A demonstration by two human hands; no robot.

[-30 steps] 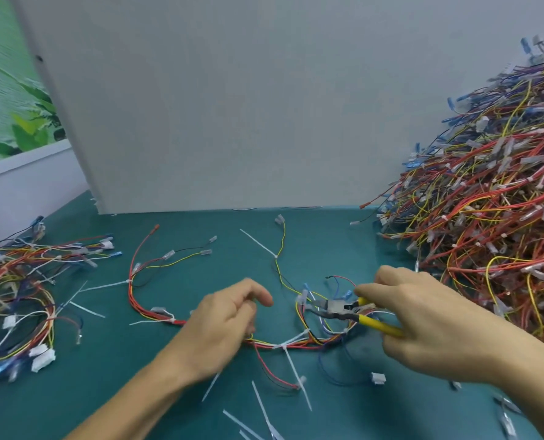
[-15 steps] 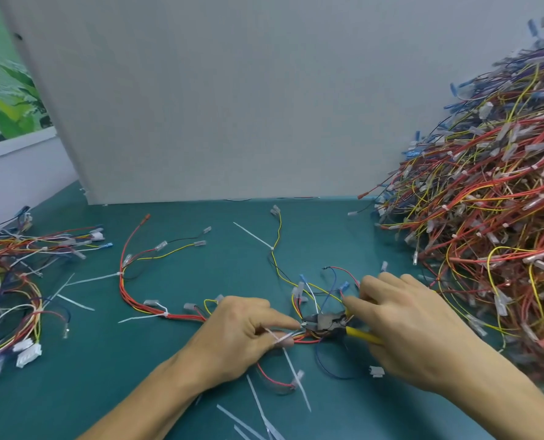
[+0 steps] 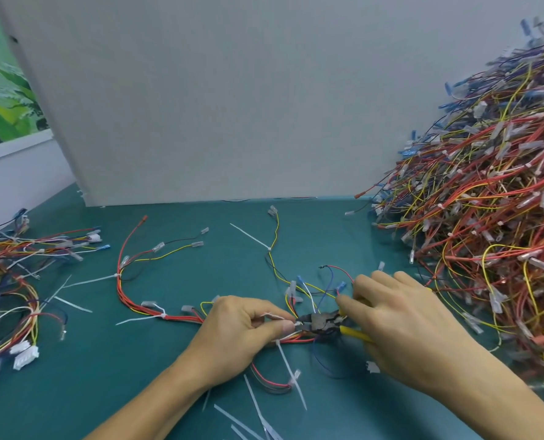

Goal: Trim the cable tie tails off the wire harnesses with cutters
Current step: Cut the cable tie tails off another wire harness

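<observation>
A wire harness [image 3: 156,314] of red, yellow and black wires lies across the green mat, with white cable tie tails sticking out along it. My left hand [image 3: 242,335] pinches one white tie tail [image 3: 275,316] between thumb and fingers. My right hand [image 3: 404,325] grips the yellow-handled cutters [image 3: 324,322], whose dark jaws sit at the base of that tail, right against my left fingertips. Another long tail [image 3: 291,374] hangs off the harness just below my left hand.
A big heap of harnesses [image 3: 486,201] fills the right side. A smaller pile [image 3: 13,290] lies at the left edge. Loose cut tie tails [image 3: 251,417] lie on the mat near the front. A grey upright board [image 3: 216,100] closes the back.
My left hand moved right and pinched a tie tail. My right hand brought the cutters left until the jaws met that tail.
</observation>
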